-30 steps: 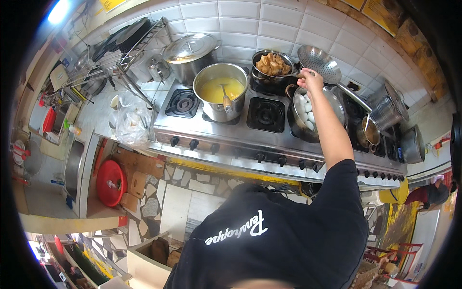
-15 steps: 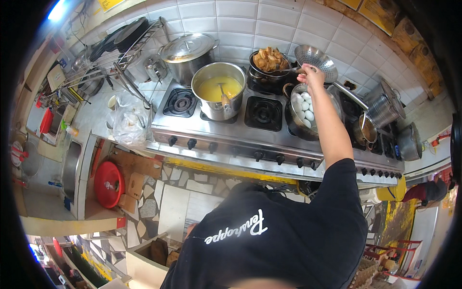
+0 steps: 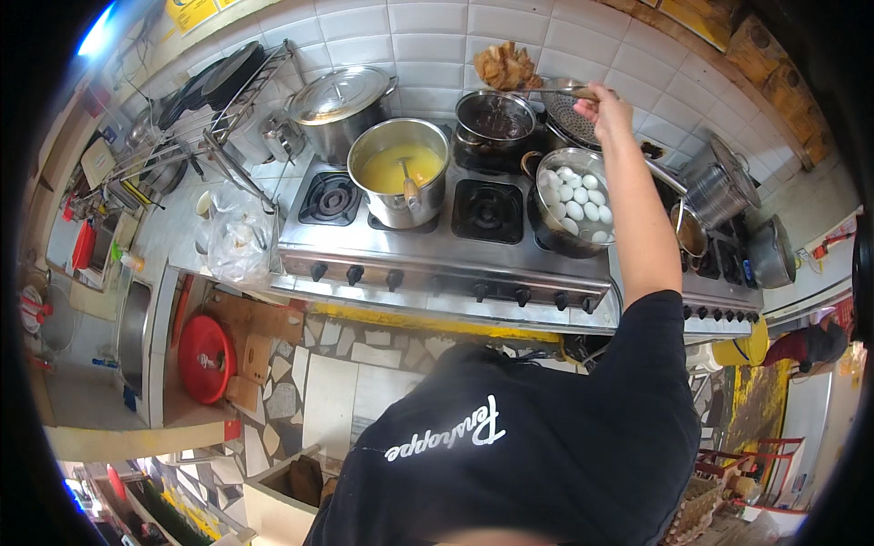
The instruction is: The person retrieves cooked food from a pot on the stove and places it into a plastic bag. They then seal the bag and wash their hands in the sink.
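My right hand is closed round the handle of a skimmer, raised over the back of the stove. Fried golden-brown pieces are heaped on its far end, held above a dark pan of dark oil. Under my wrist, a perforated metal strainer leans behind a pot of white eggs in liquid. My forearm passes over that pot's right side. My left hand is out of sight, with my torso filling the lower middle.
A steel pot of yellow liquid with a ladle stands on the stove. Behind it is a lidded pot. A plastic bag lies on the left counter; a red basin sits below. A smaller saucepan is at right.
My right hand has lifted the skimmer with its fried pieces up and away from the dark pan, so the oil now shows. The view has shifted slightly.
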{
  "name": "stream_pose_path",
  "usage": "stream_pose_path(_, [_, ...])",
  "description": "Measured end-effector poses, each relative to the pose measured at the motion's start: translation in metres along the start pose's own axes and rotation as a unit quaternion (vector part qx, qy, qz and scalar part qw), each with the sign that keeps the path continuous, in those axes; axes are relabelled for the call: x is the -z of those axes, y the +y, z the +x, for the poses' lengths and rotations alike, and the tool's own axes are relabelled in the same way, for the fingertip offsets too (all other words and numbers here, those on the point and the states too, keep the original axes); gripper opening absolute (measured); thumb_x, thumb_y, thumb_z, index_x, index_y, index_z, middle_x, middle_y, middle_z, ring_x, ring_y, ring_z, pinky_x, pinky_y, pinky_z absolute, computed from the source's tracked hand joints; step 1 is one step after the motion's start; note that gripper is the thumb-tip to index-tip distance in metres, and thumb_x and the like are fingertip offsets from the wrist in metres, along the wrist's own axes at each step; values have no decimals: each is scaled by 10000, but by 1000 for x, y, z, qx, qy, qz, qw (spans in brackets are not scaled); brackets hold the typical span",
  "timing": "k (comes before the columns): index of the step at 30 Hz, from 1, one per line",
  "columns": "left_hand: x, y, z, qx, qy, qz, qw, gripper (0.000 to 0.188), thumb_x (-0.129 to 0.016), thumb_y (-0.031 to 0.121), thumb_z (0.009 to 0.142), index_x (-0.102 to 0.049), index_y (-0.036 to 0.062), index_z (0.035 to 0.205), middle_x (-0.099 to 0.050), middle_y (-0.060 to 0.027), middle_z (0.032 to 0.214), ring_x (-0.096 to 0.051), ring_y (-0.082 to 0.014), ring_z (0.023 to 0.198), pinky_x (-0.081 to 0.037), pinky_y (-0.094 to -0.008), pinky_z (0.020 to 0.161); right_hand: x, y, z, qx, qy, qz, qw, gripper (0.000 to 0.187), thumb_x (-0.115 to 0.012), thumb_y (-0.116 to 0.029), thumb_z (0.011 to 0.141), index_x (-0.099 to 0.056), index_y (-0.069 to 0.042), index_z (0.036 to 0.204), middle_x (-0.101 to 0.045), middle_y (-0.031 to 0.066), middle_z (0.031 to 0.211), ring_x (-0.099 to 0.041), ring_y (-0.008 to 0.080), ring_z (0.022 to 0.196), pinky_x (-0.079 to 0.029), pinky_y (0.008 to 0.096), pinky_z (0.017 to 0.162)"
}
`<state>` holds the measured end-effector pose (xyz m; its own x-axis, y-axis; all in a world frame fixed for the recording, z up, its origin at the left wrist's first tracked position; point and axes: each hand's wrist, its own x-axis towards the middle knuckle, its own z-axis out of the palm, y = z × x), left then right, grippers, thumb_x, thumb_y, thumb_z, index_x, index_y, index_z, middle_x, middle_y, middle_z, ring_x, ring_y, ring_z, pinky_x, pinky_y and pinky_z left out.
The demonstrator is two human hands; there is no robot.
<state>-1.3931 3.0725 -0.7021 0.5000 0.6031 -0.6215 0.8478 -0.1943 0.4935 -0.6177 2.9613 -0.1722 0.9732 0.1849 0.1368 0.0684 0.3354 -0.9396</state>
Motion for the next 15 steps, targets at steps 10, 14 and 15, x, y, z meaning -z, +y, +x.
stream_pose_path(10, [4, 14, 20, -87, 4, 106, 991, 273, -538, 286, 840, -651, 46, 908, -653, -139, 845, -620, -285, 829, -480, -351, 765, 67, -89, 26, 78, 16, -233, 969, 208, -650, -179, 809, -637, -16, 938, -641, 102, 804, -614, 176, 621, -553, 284, 546])
stream_pose_path(14, [-6, 27, 26, -151, 20, 172, 973, 274, -537, 287, 840, -652, 48, 910, -653, -139, 847, -620, -286, 832, -481, -349, 767, 72, -84, 26, 112, -37, -497, 860, 198, -637, -160, 760, -672, -81, 938, -653, 108, 794, -631, 189, 681, -535, 295, 605])
stream_pose_path(15, [-10, 30, 27, -170, 31, 189, 967, 275, -536, 287, 840, -653, 48, 911, -653, -139, 847, -620, -286, 832, -481, -349, 768, 71, -81, 26, 145, -63, -583, 797, 210, -633, -147, 737, -679, -111, 939, -661, 131, 812, -636, 234, 699, -533, 325, 651])
